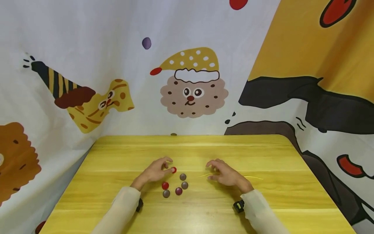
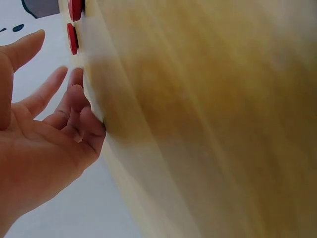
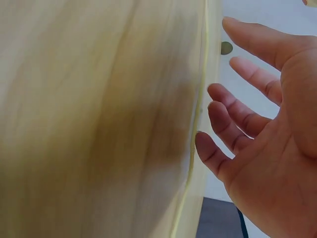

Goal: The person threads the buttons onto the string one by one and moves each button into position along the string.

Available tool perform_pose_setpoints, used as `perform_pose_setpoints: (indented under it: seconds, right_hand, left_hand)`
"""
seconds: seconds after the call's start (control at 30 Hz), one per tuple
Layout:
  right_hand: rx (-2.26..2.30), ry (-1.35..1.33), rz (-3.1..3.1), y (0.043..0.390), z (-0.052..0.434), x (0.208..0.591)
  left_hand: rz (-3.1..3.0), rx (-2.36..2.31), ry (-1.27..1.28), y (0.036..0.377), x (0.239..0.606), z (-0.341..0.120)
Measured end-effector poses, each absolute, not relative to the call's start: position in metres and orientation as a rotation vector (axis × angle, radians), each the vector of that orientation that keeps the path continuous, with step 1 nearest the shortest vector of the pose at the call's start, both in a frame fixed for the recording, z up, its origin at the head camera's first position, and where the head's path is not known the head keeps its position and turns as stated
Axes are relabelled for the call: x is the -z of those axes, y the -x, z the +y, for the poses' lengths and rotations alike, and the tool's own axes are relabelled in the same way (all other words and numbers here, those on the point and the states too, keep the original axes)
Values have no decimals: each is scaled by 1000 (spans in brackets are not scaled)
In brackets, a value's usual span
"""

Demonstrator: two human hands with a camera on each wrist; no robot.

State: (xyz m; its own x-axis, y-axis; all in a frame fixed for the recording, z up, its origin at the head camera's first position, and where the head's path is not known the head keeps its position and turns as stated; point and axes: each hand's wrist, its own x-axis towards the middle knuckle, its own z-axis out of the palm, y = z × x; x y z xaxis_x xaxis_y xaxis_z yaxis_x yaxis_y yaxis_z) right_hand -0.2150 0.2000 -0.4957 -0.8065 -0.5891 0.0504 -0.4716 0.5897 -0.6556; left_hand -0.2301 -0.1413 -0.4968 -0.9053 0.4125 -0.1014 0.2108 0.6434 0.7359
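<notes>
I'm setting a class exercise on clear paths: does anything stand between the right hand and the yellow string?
Nothing visible does. In the right wrist view, the right hand is close to the yellow string, with no object between them. In the head view, the discs lie to the left of both.

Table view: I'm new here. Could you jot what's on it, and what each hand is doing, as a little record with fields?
Surface: wooden table
Round pieces: two red discs, one maroon disc, three grey discs
Cord: one thin yellow string, lying on the table
Left hand: fingers partly bent, close to the farther red disc, not gripping it
Right hand: fingers loosely spread, over the string, not gripping it
Behind: cartoon-printed cloth
</notes>
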Motion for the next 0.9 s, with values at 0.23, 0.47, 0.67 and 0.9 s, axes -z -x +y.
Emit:
perform_pose_setpoints:
  seconds: [0.23,0.47,0.67,0.9]
  right_hand:
    - [1051,866,2576,222,192,500]
    - [1124,827,2507,227,191,507]
    - [1121,763,2481,226,192,510]
    - [1121,708,2457,229,193,509]
  left_hand:
    - [2529,-1162,-483,233,499,-140]
    - [2541,-1130,-499,237,501,-141]
    - [2528,-1120,-508,238,501,-141]
    - [2532,-1108,-494,241,500,-140]
